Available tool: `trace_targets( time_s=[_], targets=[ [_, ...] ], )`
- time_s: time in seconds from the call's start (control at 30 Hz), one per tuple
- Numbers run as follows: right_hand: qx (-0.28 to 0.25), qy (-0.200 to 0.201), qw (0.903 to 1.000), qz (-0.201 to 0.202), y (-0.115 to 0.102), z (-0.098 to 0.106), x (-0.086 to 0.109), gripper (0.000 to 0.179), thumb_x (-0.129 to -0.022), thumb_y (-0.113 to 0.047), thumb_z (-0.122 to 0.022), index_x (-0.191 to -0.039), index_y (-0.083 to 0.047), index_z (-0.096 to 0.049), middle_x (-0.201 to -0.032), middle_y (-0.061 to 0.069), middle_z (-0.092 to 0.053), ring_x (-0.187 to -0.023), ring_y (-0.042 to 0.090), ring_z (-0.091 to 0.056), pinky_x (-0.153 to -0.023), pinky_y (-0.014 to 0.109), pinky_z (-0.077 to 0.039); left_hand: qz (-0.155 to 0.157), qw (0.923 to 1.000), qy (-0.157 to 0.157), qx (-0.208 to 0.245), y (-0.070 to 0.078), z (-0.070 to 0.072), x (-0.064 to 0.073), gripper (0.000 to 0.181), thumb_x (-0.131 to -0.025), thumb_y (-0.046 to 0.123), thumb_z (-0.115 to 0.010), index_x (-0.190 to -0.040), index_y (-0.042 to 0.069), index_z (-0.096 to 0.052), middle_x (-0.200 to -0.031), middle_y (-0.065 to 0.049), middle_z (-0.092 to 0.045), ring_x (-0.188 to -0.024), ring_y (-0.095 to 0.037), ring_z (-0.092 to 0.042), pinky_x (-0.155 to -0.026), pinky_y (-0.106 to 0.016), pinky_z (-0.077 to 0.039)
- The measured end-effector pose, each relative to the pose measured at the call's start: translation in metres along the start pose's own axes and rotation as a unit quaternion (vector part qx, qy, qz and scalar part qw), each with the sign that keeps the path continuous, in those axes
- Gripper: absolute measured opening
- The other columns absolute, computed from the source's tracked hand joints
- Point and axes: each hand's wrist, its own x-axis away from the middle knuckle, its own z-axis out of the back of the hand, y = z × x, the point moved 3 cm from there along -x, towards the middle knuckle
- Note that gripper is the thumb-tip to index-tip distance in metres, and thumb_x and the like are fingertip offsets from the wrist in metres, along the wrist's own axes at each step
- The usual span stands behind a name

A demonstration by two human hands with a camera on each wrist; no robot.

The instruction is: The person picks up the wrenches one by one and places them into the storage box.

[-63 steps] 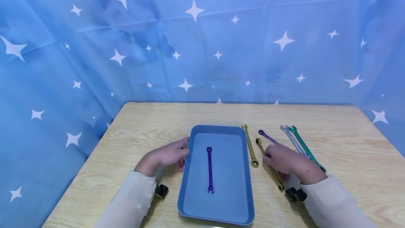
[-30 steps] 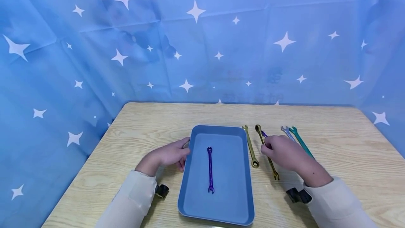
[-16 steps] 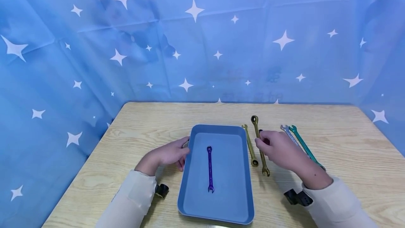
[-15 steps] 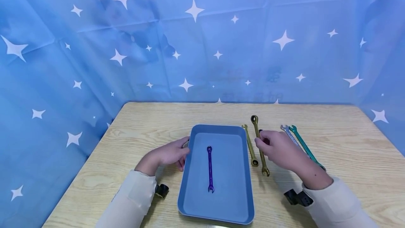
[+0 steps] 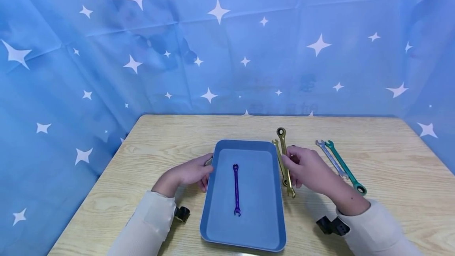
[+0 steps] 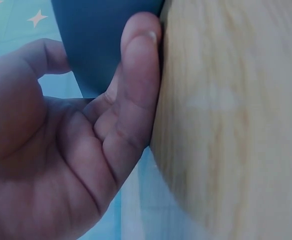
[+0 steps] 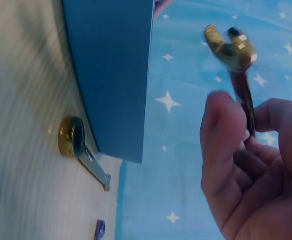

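- The gold wrench (image 5: 283,145) is held at about 2 o'clock from the middle of the blue tray (image 5: 259,224), the tray's far edge being taken as 12; its ring end is pointed just short of 12 o'clock, its forked end just short of 6.
- It is pinched near mid-shank by the right hand (image 5: 313,171), and in the right wrist view it is seen clear of the tabletop (image 5: 177,137).
- From its metallic sheen it is judged hard, stiff and fairly weighty for its slimness, with little risk of breakage; the smooth finish may be slippery under the fingertips.
- Balance is expected near mid-shank, perhaps slightly toward the broad ring end, so the present hold is judged sound; if pinched at 1 end, it could be tipped.
- The other gold wrench (image 5: 279,156) is partly overlapped in the head view, at between 1 and 2 o'clock just beside the tray wall; the 2 are seen apart in the right wrist view.
- The blue tray is gripped at about 10 o'clock by the left hand (image 5: 190,174); it is judged light and stiff, and might be slid if knocked, so a steadying hold at the wall suits it.
- Near the tray's middle, a purple wrench (image 5: 236,190) is laid flat; its shank is judged the best place for a pinch.
- At between 2 and 3 o'clock, a silver-blue wrench (image 5: 331,159) and a green wrench (image 5: 344,165) are laid close together.
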Motion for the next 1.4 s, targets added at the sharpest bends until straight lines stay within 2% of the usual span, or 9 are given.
trace_targets(
  time_s=[0.17, 0.27, 0.4, 0.5, 0.7, 0.83, 0.97, 1.13, 1.4],
  targets=[
    [-0.052, -0.012, 0.9985, -0.015, -0.002, -0.006, -0.003, 0.030, -0.105, -0.030, -0.050, -0.086, -0.006, -0.050, -0.057, 0.007, -0.055, -0.048, 0.025, -0.062, -0.054, 0.038, -0.056, -0.001, 1.0000, 0.003, -0.003, 0.000, 0.001, 0.001, 0.070, -0.100, 0.021, -0.040, -0.162, 0.017, -0.010, -0.073, -0.015, -0.063, -0.063, -0.026, -0.067, -0.067, -0.036, -0.062],
    [-0.114, -0.027, 0.9928, -0.026, -0.004, -0.007, -0.004, 0.026, -0.105, -0.030, -0.049, -0.108, -0.004, -0.051, -0.064, 0.012, -0.059, -0.050, 0.030, -0.062, -0.054, 0.042, -0.058, 0.001, 1.0000, 0.005, -0.003, -0.001, 0.001, 0.001, 0.070, -0.099, 0.021, -0.040, -0.162, 0.017, -0.010, -0.073, -0.015, -0.063, -0.064, -0.026, -0.067, -0.067, -0.036, -0.061],
    [-0.192, -0.051, 0.9796, -0.034, -0.007, -0.008, -0.003, 0.038, -0.106, -0.024, -0.047, -0.138, -0.005, -0.038, -0.078, 0.020, -0.065, -0.052, 0.031, -0.063, -0.053, 0.046, -0.059, 0.003, 1.0000, 0.005, 0.000, -0.002, 0.001, 0.001, 0.072, -0.099, 0.022, -0.041, -0.162, 0.017, -0.008, -0.075, -0.015, -0.063, -0.064, -0.026, -0.067, -0.069, -0.035, -0.061],
    [-0.219, -0.058, 0.9734, -0.035, -0.008, -0.006, -0.001, 0.045, -0.107, -0.022, -0.046, -0.145, -0.007, -0.029, -0.083, 0.022, -0.066, -0.054, 0.031, -0.063, -0.054, 0.046, -0.060, 0.005, 1.0000, 0.006, -0.001, 0.001, 0.000, -0.002, 0.073, -0.099, 0.023, -0.041, -0.163, 0.016, -0.006, -0.074, -0.014, -0.063, -0.064, -0.027, -0.068, -0.070, -0.034, -0.061],
    [-0.240, -0.049, 0.9682, -0.050, -0.009, -0.010, -0.002, 0.051, -0.105, -0.021, -0.050, -0.149, -0.014, -0.024, -0.090, 0.025, -0.065, -0.057, 0.034, -0.065, -0.056, 0.049, -0.060, 0.002, 0.9999, 0.011, -0.001, 0.002, 0.001, -0.003, 0.072, -0.099, 0.023, -0.040, -0.163, 0.017, -0.007, -0.071, -0.012, -0.062, -0.064, -0.027, -0.068, -0.071, -0.034, -0.061],
    [-0.253, -0.058, 0.9637, -0.062, -0.009, -0.018, -0.002, 0.057, -0.102, -0.019, -0.055, -0.149, -0.018, -0.023, -0.098, 0.028, -0.065, -0.062, 0.035, -0.067, -0.060, 0.052, -0.060, -0.002, 1.0000, 0.008, -0.001, -0.001, 0.000, -0.001, 0.069, -0.100, 0.022, -0.040, -0.162, 0.017, -0.010, -0.071, -0.013, -0.062, -0.062, -0.027, -0.068, -0.070, -0.034, -0.061],
    [-0.269, -0.071, 0.9593, -0.046, -0.011, -0.024, -0.001, 0.063, -0.100, -0.014, -0.057, -0.151, -0.017, -0.020, -0.097, 0.025, -0.064, -0.065, 0.034, -0.068, -0.058, 0.053, -0.060, -0.008, 0.9999, 0.002, 0.011, -0.001, -0.001, -0.001, 0.070, -0.101, 0.022, -0.040, -0.163, 0.017, -0.008, -0.072, -0.013, -0.063, -0.062, -0.026, -0.067, -0.068, -0.036, -0.062],
    [-0.279, -0.094, 0.9556, -0.021, -0.013, -0.036, -0.002, 0.067, -0.100, -0.015, -0.058, -0.153, -0.013, -0.016, -0.094, 0.020, -0.065, -0.067, 0.031, -0.069, -0.058, 0.047, -0.061, -0.009, 0.9999, 0.008, 0.008, -0.001, 0.000, -0.001, 0.070, -0.101, 0.023, -0.041, -0.163, 0.017, -0.009, -0.071, -0.014, -0.063, -0.061, -0.026, -0.067, -0.067, -0.036, -0.062],
    [-0.284, -0.115, 0.9518, -0.014, -0.011, -0.054, -0.002, 0.070, -0.099, -0.016, -0.061, -0.153, -0.014, -0.016, -0.091, 0.016, -0.065, -0.067, 0.031, -0.069, -0.062, 0.048, -0.062, -0.007, 0.9999, 0.006, 0.004, -0.004, -0.001, -0.001, 0.071, -0.100, 0.023, -0.041, -0.162, 0.015, -0.009, -0.073, -0.014, -0.063, -0.063, -0.027, -0.068, -0.070, -0.035, -0.061]
  ],
)
